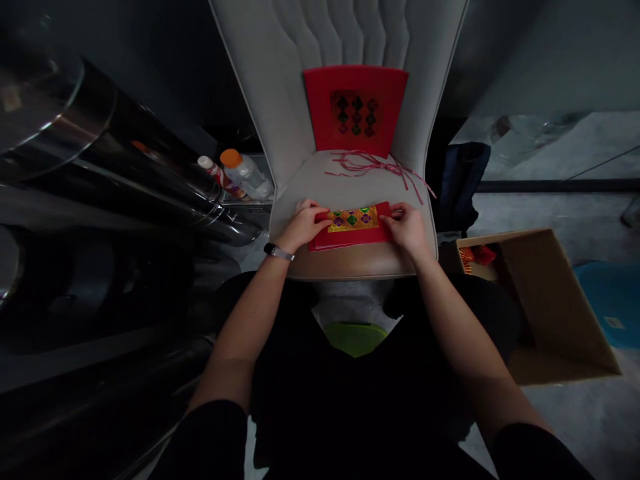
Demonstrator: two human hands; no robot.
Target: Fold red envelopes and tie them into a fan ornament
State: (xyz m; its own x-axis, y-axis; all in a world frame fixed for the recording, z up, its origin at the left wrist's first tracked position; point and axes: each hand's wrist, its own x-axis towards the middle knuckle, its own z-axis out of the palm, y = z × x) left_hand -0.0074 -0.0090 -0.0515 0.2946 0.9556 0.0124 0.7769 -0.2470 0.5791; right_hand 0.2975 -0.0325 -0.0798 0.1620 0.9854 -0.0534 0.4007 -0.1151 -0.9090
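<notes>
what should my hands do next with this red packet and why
Probably free the right hand to take a ribbon: the left hand seems able to hold the red packet on the chair seat alone, and the pink ribbons lie just beyond it.

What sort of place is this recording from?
Probably a storeroom or workshop, not a home: large steel pipes lie nearby, an open cardboard box sits on a bare grey floor, and an upholstered chair serves as the work surface.
</notes>
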